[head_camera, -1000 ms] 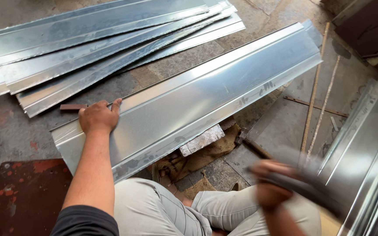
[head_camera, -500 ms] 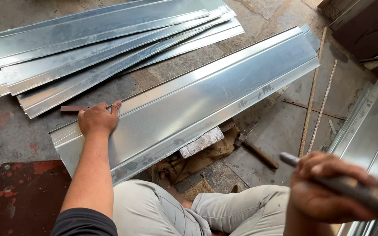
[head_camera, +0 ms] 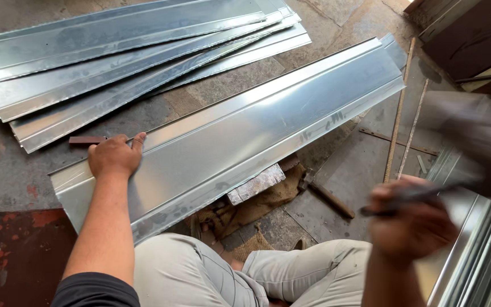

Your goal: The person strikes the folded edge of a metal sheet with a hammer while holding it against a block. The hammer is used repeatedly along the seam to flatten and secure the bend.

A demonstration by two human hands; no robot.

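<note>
the left hand (head_camera: 115, 156) lies flat, fingers spread, on the near end of the long metal sheet (head_camera: 245, 136), apparently pinning it to the floor (head_camera: 336, 170) so it cannot slide. the right hand (head_camera: 410, 224), blurred, is closed around a dark tool handle (head_camera: 410, 196) raised above the lap. the sheet is bright, smooth galvanised steel with folded edges, running diagonally in front of the knees.
</note>
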